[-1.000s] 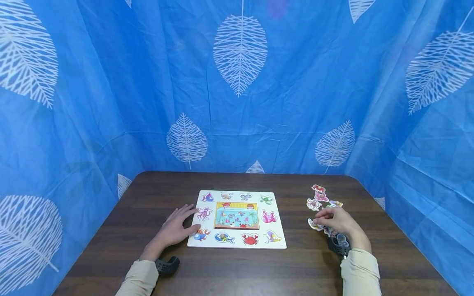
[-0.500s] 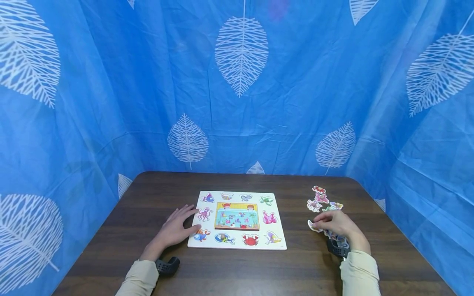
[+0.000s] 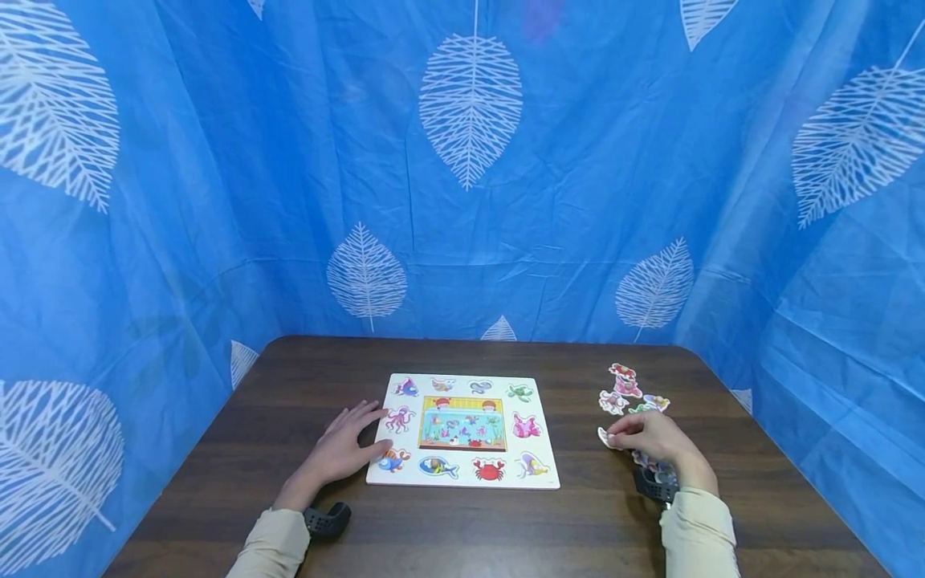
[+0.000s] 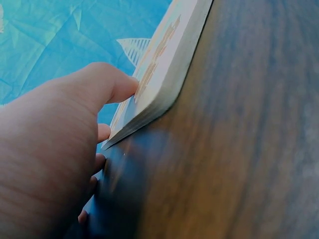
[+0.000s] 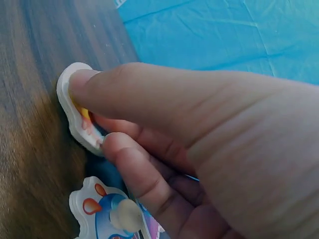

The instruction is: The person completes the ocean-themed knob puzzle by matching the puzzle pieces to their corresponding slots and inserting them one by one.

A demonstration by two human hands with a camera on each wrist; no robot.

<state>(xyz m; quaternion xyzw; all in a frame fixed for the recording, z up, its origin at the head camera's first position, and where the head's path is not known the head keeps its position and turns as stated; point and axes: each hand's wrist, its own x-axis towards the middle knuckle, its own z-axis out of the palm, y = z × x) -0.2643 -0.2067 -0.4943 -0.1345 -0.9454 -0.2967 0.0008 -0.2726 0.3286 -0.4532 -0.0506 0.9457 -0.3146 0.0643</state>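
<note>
My left hand (image 3: 343, 449) rests at the left edge of a white puzzle board (image 3: 462, 474), its thumb and a fingertip touching the board and its fingers spread. Sea animals are printed around the board, with an aquarium picture in the middle. My right hand (image 3: 661, 441) pinches a white-edged puzzle piece (image 5: 64, 97) between thumb and fingers. That piece shows some yellow and orange, is tilted, and is mostly covered by the thumb in the right wrist view. Close below it lies a blue puzzle piece (image 5: 102, 211) with orange spots and a pale knob.
Several loose puzzle pieces lie beyond the right hand, among them a pink piece (image 3: 627, 386) and a red one (image 3: 622, 370). More lie partly hidden under the right wrist. The dark wooden table (image 3: 462, 530) is surrounded by a blue curtain (image 3: 289, 160) with white leaves.
My right hand has drawn slightly left, and the puzzle piece in its fingers has shifted left and tilted up. The left hand and the board stay where they were.
</note>
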